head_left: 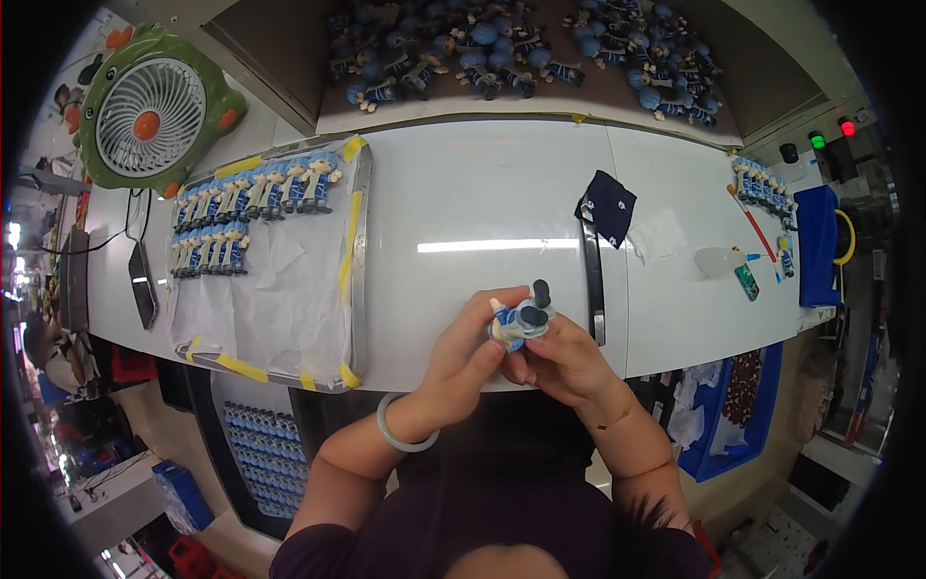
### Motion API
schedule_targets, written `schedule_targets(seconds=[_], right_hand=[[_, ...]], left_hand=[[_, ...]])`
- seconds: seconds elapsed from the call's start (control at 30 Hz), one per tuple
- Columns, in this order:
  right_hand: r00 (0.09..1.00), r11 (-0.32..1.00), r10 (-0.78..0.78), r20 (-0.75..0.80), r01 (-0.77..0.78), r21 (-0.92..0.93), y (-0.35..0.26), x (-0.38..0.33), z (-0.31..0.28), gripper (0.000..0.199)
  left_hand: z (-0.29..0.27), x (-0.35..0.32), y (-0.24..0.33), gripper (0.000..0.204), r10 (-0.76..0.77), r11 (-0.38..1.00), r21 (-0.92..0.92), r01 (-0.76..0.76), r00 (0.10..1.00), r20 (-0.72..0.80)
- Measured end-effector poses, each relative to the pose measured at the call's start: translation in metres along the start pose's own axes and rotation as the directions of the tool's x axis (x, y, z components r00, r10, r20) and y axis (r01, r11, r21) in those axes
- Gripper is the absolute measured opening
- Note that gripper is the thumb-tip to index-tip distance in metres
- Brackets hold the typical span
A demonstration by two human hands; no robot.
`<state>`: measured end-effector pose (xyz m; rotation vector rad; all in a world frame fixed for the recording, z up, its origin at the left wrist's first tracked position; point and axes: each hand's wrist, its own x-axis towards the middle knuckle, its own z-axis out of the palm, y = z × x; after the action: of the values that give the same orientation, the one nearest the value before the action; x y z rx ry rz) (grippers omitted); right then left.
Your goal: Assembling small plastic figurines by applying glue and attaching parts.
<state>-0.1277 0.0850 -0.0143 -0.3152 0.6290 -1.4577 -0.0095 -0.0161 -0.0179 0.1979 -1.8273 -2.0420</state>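
Close to the table's front edge, I hold a small painted figurine (516,329) in blue and white between both hands. It is tilted with its dark shoes toward the camera, so most of its upper part is hidden. My left hand (467,349), below a pale bangle, is closed around one side with the thumb against it. The fingers of my right hand (571,359) are closed on the other side. Ahead and to the right lies a folded dark blue cloth (610,206), beside a long black strip (592,289).
On the left, a paper-lined tray (359,241) with yellow tape bears rows of figurines (253,193). Behind it stands a green fan (145,116). More figurines (482,58) pile on the back shelf. A blue box (820,246) and a red-handled tool (755,224) are at right.
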Motion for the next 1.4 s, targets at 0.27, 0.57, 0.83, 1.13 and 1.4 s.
schedule_targets(seconds=[0.27,0.57,0.83,1.13,1.4], right_hand=[[0.995,0.984,0.035,-0.093,-0.05,-0.17,-0.008,-0.014,0.008,0.03],[0.0,0.045,-0.999,-0.045,0.07,-0.997,-0.063,-0.096,-0.035,0.043],[0.208,0.147,-0.961,-0.181,-0.167,-0.975,-0.089,-0.097,-0.092,0.06],[0.375,0.237,-0.879,-0.296,-0.196,-0.951,-0.091,-0.083,-0.087,0.034],[0.656,0.239,-0.728,-0.201,-0.033,-0.971,-0.036,-0.071,-0.018,0.029]], left_hand=[[0.013,-0.005,0.013,0.068,-0.176,0.959,-0.236,0.16,0.983,-0.048],[0.012,-0.005,-0.016,0.055,0.266,0.958,0.123,-0.258,0.963,-0.053],[0.015,-0.005,-0.001,0.054,0.116,0.96,0.257,-0.107,0.993,-0.022],[0.018,-0.005,0.002,0.049,0.139,0.936,0.325,-0.131,0.99,0.0],[0.017,-0.002,-0.002,0.056,0.006,0.97,0.244,0.001,1.0,-0.028]])
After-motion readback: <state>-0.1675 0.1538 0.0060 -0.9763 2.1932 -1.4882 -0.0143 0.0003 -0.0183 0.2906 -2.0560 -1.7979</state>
